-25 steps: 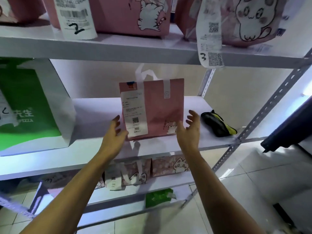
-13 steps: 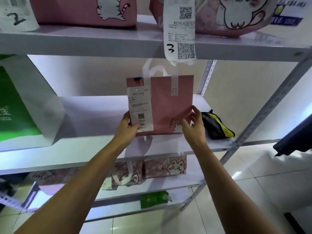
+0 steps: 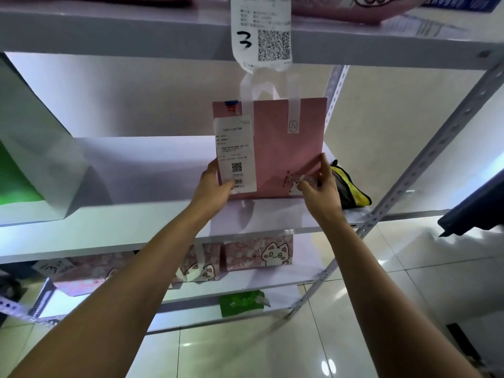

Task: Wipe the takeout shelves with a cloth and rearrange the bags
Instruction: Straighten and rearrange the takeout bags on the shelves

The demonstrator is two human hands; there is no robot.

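Pink bag [image 3: 286,148] upright on shelf [image 3: 136,214] | our left hand [image 3: 212,190] and right hand [image 3: 320,188] grip its lower corners | receipt [image 3: 236,154] reads "366" | hanging slip [image 3: 260,31] marked "3"

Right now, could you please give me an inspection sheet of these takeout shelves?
Surface: white middle shelf, mostly bare.
Job's things: pink bag upright, receipt marked 366 on its front; no cloth identified.
Clutter: black-and-yellow item to the bag's right; green-and-white bag far left.
Grippers: left hand and right hand grip the bag's lower corners.
Cables: nothing seen.
Surroundings: cat-print bags on lower shelf; tiled floor.
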